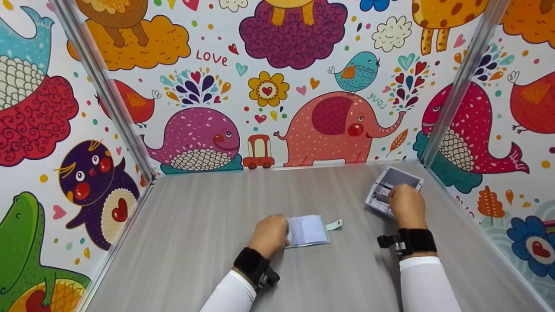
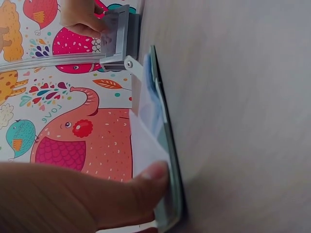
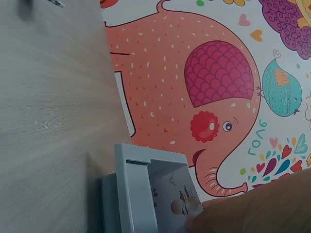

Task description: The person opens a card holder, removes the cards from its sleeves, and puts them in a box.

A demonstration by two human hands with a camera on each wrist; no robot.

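A small card holder (image 1: 308, 229) with clear sleeves and a pale snap strap (image 1: 334, 224) lies spread open on the table. My left hand (image 1: 269, 234) grips its left end; in the left wrist view the thumb (image 2: 154, 177) presses on the sleeves by the dark-edged cover (image 2: 163, 97). At the back right, my right hand (image 1: 407, 203) reaches into a grey open box (image 1: 399, 177). Its fingers pinch a printed card (image 3: 179, 196) inside, as the right wrist view shows. The hand hides part of the box, and most of its fingertips are out of sight.
The grey wood-grain table (image 1: 208, 260) meets a back wall (image 1: 260, 147) printed with cartoon animals. Metal corner posts (image 1: 451, 99) stand at the back left and right, the right one close behind the box. Side panels border the table.
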